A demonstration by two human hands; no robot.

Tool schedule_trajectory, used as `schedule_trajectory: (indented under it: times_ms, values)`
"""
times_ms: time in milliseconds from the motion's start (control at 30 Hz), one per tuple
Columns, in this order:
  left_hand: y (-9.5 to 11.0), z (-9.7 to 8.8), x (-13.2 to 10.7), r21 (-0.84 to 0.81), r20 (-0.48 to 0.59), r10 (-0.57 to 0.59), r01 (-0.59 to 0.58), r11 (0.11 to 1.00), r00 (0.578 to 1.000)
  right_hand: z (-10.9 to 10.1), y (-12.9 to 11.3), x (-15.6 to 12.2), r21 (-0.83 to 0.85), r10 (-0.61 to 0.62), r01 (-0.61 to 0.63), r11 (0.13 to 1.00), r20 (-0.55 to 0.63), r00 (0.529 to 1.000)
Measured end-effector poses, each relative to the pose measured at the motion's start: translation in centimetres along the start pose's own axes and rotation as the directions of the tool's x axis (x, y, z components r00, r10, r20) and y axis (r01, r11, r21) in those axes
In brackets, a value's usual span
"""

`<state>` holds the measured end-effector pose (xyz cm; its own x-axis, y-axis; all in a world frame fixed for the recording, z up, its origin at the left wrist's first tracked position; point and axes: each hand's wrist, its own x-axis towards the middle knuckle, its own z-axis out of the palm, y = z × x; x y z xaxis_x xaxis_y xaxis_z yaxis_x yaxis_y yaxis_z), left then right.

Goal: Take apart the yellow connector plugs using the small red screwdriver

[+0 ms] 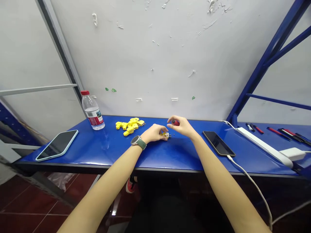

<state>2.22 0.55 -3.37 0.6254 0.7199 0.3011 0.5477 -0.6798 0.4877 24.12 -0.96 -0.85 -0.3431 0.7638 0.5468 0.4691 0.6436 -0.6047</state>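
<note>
My left hand (pixel 154 132), with a watch on its wrist, rests on the blue table (pixel 109 152) with its fingers closed round a small yellow plug-like part (pixel 166 135) with metal pins. Just to the right, my right hand (pixel 182 126) is raised a little and grips a red-handled tool (pixel 175 122), probably a small screwdriver, pointed down toward the yellow part. A pile of several similar yellow parts (pixel 130 125) lies behind and to the left of my left hand.
A water bottle with a red cap (pixel 92 110) stands at the back left. A tablet (pixel 57 144) lies near the left edge. A phone (pixel 218 143) on a white cable lies right. A white power strip (pixel 264 146) and pens (pixel 282 132) lie far right.
</note>
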Motion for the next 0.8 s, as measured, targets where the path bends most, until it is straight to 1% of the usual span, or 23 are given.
schedule_trajectory:
  times_ms: [67,133,233,333,433,533,600,667,733,800]
  values:
    - [-0.2,-0.5,-0.2,0.062,0.032,0.04,-0.042,0.997,0.999,0.2,0.1,-0.1,-0.149,-0.004,0.031,0.988,0.182,0.983]
    - [-0.3,-1.1,-0.5,0.146,0.025,0.085,-0.088,0.985,0.996,0.3,0.3,-0.2,-0.224,0.012,0.053,0.973,0.277,0.961]
    - [-0.2,-1.6,-0.8,0.185,0.047,0.106,-0.113,0.976,0.993,0.6,0.5,-0.2,-0.257,0.017,0.066,0.964,0.309,0.951]
    - [-0.2,-1.5,-0.8,0.131,0.082,0.084,-0.094,0.987,0.993,1.2,0.3,-0.2,-0.266,0.029,0.061,0.962,0.321,0.947]
    - [-0.5,-1.2,-0.6,0.09,0.076,0.069,-0.076,0.993,0.995,1.8,0.0,-0.2,-0.286,0.042,0.06,0.956,0.337,0.941]
    - [-0.9,-1.2,-0.4,0.054,0.075,0.058,-0.063,0.997,0.995,2.0,-0.1,-0.2,-0.286,0.02,0.085,0.954,0.347,0.938]
    - [-1.0,-1.3,-0.3,0.035,0.075,0.046,-0.048,0.998,0.996,1.8,0.0,-0.2,-0.24,-0.019,0.095,0.966,0.299,0.954]
    - [-0.8,-1.4,-0.3,0.034,0.09,0.042,-0.045,0.998,0.995,1.5,0.1,0.0,-0.154,-0.063,0.089,0.984,0.165,0.984]
    - [-0.5,-1.5,-0.4,0.047,0.109,0.047,-0.052,0.998,0.993,1.1,0.2,0.2,0.004,-0.064,0.064,0.998,-0.001,0.998]
    - [-0.1,-1.6,-0.6,0.071,0.119,0.058,-0.067,0.995,0.991,0.9,0.1,0.5,0.242,-0.022,0.05,0.969,-0.117,0.993]
